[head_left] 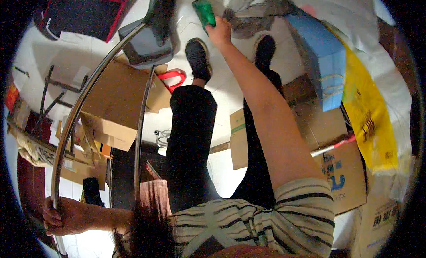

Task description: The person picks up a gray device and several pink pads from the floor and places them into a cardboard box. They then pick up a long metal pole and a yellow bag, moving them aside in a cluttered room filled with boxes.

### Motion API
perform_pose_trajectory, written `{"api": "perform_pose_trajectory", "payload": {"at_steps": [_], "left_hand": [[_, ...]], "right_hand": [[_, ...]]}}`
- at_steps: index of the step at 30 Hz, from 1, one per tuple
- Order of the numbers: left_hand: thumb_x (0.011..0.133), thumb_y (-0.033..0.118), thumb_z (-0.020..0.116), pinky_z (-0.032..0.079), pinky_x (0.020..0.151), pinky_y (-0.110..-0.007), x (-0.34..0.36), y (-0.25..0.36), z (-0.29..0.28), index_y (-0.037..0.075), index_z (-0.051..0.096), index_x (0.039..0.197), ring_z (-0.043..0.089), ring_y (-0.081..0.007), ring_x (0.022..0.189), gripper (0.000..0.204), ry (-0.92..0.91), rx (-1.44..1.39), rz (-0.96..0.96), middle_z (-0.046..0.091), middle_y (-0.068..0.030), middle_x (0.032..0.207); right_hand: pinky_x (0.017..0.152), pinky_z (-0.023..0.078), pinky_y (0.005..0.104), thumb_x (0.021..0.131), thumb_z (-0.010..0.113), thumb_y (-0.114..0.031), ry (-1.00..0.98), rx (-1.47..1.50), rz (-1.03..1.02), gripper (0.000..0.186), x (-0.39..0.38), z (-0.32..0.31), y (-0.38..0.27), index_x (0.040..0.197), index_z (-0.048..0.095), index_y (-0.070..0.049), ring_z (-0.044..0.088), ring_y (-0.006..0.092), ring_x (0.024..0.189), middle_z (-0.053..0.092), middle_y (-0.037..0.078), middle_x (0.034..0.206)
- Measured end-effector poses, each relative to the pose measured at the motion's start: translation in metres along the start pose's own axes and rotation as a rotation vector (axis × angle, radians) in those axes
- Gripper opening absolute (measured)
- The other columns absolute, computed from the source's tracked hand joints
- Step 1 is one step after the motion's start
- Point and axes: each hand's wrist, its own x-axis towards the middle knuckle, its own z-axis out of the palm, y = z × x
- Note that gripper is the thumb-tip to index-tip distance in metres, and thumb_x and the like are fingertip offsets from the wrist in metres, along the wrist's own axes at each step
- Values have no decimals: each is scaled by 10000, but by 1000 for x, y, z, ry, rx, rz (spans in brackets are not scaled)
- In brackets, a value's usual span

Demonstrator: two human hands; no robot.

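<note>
At the lower left, my left hand [66,216] is closed round a long metal pole [82,96]. The pole runs up to a dark, blurred head [160,16] at the top, which looks like a broom's. Beside it lies a grey dustpan-like tray [148,47], and a second thin pole [143,129] rises from it toward me. My right arm reaches forward, and my right hand [219,31] grips a shiny green bottle-shaped object [204,11] above the floor. Its exact kind I cannot make out.
Cardboard boxes [117,98] stand left of my legs. To the right are more cardboard [344,178], a blue paper bag [330,63] and a yellow bag [370,120]. A crumpled grey cloth or bag [255,20] lies ahead; a red strap-like piece [173,79] is near my left shoe.
</note>
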Motion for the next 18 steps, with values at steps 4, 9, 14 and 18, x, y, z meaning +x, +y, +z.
{"api": "perform_pose_trajectory", "payload": {"at_steps": [4,9,14,18], "left_hand": [[775,180,573,338,596,-293,-15,-14,27,113,379,586,347,-153,540,279,24,261,131,334,11,526],[786,290,590,357,622,-306,-31,-33,56,89,461,637,364,-170,560,281,148,482,172,366,-7,565],[772,267,606,344,686,-304,-9,-12,22,102,432,614,372,-176,603,287,-38,344,12,345,-1,565],[769,226,603,347,675,-304,-16,-21,31,120,389,584,362,-171,579,302,-3,216,61,329,5,547]], "right_hand": [[765,380,426,698,636,-248,73,-96,-334,309,-30,-87,7,858,532,-6,501,347,819,543,176,848],[771,406,420,747,615,-276,61,-376,-243,390,-67,-173,57,1016,514,-11,514,337,868,547,186,908],[681,475,394,785,565,-262,-128,-779,-129,339,-69,-213,123,1049,522,-52,573,300,798,592,156,820],[643,494,421,780,546,-183,-380,-1031,28,253,-50,-202,224,989,549,-41,598,297,716,593,169,800]]}}
